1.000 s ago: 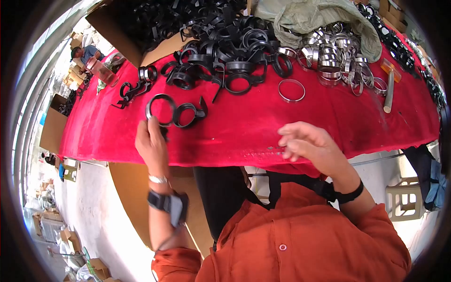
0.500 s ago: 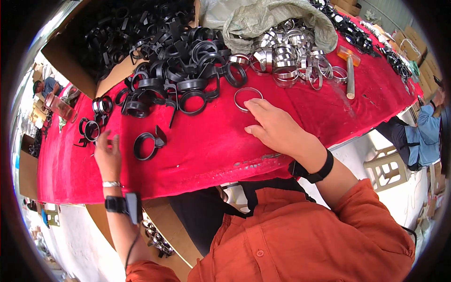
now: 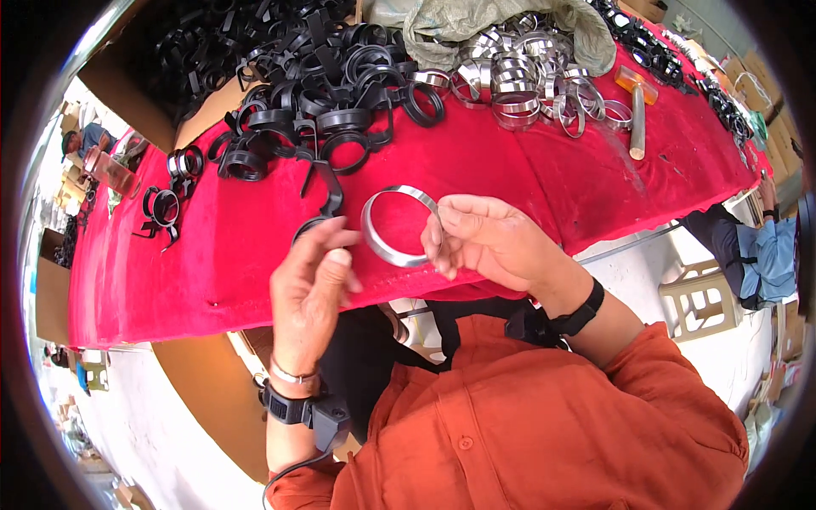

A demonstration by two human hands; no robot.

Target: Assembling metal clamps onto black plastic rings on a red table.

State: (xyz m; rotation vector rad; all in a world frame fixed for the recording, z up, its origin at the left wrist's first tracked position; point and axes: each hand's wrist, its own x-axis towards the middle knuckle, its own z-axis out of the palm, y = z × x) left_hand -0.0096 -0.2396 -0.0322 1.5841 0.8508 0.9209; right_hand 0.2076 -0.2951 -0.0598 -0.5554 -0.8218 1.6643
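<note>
My right hand [image 3: 493, 242] pinches the right side of a shiny metal ring [image 3: 374, 242], which is raised above the red cloth and tilted. Close to the ring's left side, my left hand [image 3: 306, 289] has curled fingers around a black ring with a tab [image 3: 330, 194]. Most of that black ring is hidden behind the fingers; its tab points away from me. A gap separates the left fingertips from the metal ring. Farther left on the cloth, another black ring piece [image 3: 161, 206] lies near a small black-and-silver stack [image 3: 184, 163].
Black rings [image 3: 344, 121] pile up at the back left, spilling from a cardboard box [image 3: 127, 106]. Metal rings [image 3: 515, 85] heap by a woven sack [image 3: 463, 34]. A mallet [image 3: 637, 119] lies to their right. A person in blue [image 3: 772, 255] is at the far right.
My right hand has lifted the metal ring off the cloth and brought it nearer. My left hand has moved right, and the loose black ring has shifted right with it and turned.
</note>
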